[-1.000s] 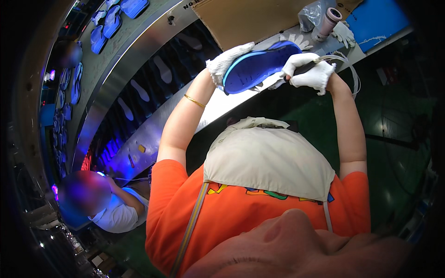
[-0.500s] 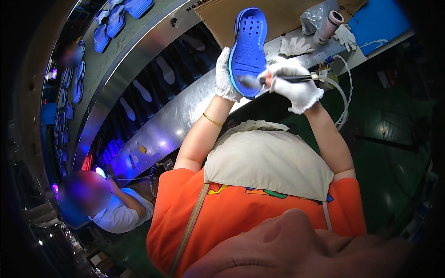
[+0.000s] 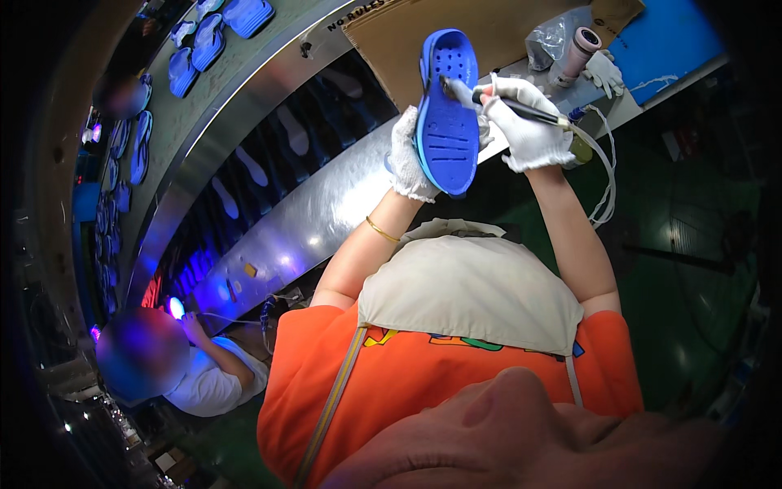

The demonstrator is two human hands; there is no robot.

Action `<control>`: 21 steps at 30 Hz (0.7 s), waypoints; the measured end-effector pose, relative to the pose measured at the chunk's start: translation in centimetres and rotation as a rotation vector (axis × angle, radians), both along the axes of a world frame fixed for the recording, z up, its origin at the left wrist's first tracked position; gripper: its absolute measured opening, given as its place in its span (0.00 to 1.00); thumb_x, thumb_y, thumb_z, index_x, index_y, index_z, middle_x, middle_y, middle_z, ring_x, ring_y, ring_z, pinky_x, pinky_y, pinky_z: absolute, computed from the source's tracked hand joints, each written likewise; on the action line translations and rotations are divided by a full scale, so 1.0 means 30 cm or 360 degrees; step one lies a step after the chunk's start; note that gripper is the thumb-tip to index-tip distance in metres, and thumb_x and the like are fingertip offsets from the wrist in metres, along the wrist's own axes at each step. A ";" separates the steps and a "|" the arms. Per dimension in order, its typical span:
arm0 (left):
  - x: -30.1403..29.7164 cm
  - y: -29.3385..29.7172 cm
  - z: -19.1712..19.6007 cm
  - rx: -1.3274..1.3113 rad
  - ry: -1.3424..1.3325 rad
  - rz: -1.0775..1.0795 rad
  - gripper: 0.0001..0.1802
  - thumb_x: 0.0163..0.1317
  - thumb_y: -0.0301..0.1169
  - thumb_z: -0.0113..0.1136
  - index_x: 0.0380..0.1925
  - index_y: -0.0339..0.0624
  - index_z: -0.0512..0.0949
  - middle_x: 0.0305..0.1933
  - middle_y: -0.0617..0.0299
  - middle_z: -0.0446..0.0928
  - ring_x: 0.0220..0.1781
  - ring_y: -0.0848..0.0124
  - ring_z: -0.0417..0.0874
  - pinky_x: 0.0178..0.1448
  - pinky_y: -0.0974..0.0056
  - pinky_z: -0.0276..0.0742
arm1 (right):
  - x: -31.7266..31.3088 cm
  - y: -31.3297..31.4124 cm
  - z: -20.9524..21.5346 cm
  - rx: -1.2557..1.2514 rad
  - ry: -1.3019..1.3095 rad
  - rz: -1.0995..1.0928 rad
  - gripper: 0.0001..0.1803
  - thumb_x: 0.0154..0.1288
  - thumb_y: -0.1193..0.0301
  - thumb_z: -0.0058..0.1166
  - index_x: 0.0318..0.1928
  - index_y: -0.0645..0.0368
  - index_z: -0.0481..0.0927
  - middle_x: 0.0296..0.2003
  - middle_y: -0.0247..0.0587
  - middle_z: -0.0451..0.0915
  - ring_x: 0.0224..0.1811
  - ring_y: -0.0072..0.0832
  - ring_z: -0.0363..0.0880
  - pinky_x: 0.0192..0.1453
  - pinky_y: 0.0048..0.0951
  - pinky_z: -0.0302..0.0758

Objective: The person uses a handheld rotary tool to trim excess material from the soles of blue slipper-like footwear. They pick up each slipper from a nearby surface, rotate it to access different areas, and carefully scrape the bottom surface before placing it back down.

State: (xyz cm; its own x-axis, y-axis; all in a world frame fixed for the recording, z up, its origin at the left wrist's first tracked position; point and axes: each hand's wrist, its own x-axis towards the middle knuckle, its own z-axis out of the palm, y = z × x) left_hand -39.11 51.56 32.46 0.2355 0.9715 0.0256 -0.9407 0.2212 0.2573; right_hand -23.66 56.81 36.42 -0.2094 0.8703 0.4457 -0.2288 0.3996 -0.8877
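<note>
Left hand (image 3: pixel 405 155): we see it gloved, gripping the blue clog (image 3: pixel 446 114) upright, sole facing us.
Right hand (image 3: pixel 528 122): gloved, closed on a brush tool (image 3: pixel 521 110) touching the clog.

Curved steel conveyor (image 3: pixel 326 212) w/ blue soles (image 3: pixel 208 41); green floor (image 3: pixel 692 269); cardboard sheet (image 3: pixel 489 33).

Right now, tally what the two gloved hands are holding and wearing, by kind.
Blue clog sole, held up in the left hand: 1
Brush-like tool with a hose, gripped in the right hand: 1
White gloves, one on each hand: 2
Gold bracelet on the left wrist: 1
Total: 5
</note>
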 end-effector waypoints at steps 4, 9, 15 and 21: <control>0.014 0.016 -0.002 -0.0045 -0.0022 0.0028 0.34 0.63 0.52 0.43 0.60 0.38 0.64 0.56 0.47 0.72 0.53 0.53 0.77 0.60 0.50 0.72 | -0.052 -0.026 0.014 0.0192 -0.0101 -0.0014 0.06 0.56 0.82 0.57 0.36 0.66 0.79 0.31 0.37 0.81 0.35 0.20 0.80 0.45 0.22 0.77; -0.019 0.017 0.020 0.0068 -0.0011 -0.0162 0.36 0.63 0.55 0.42 0.57 0.33 0.66 0.53 0.45 0.74 0.51 0.49 0.77 0.61 0.47 0.71 | 0.012 0.064 -0.002 -0.0636 0.0511 0.0172 0.08 0.62 0.76 0.56 0.41 0.64 0.76 0.36 0.41 0.81 0.37 0.21 0.79 0.46 0.24 0.76; -0.028 0.025 0.010 0.0058 -0.0061 -0.0178 0.34 0.64 0.55 0.40 0.54 0.34 0.68 0.50 0.45 0.75 0.48 0.51 0.79 0.58 0.47 0.73 | -0.065 0.003 -0.044 0.0079 0.0048 0.0090 0.06 0.60 0.79 0.57 0.39 0.63 0.78 0.33 0.37 0.81 0.33 0.18 0.77 0.41 0.20 0.75; -0.047 0.040 0.057 -0.0124 0.0310 0.0051 0.31 0.65 0.54 0.39 0.52 0.36 0.70 0.44 0.46 0.77 0.44 0.54 0.80 0.52 0.52 0.77 | -0.003 0.055 -0.012 -0.0216 0.0178 0.0139 0.07 0.58 0.83 0.56 0.38 0.63 0.78 0.37 0.40 0.81 0.42 0.22 0.79 0.51 0.24 0.75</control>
State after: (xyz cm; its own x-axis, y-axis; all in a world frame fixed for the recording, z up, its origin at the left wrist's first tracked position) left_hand -40.52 52.76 34.19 0.1975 0.9759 -0.0927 -0.8816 0.2182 0.4185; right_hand -23.74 58.45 36.07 -0.2424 0.9047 0.3503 -0.3578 0.2522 -0.8991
